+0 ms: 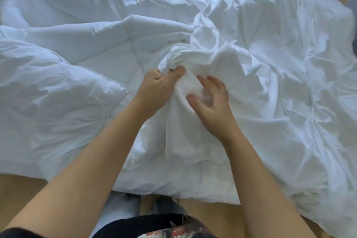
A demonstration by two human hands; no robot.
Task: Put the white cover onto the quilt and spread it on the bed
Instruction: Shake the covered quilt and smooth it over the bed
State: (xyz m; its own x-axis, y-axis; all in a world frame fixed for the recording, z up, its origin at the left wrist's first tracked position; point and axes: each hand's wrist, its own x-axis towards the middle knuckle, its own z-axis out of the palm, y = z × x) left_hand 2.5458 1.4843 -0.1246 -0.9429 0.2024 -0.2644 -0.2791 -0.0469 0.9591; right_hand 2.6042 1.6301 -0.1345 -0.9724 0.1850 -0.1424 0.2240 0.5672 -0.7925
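Observation:
A puffy white quilt with stitched squares lies heaped over the left and middle of the view. The thin, wrinkled white cover is bunched over its right side and hangs down toward me. My left hand grips a gathered twist of the cover at the centre, thumb pressed over the bunch. Just to its right, my right hand has its fingers curled around a padded lump wrapped in the cover fabric, thumb below and fingers above. What lies inside that lump is hidden by the cloth.
A tan wooden floor shows along the bottom and at the top right corner. My legs and dark clothing are at the bottom centre, close against the hanging edge of the bedding.

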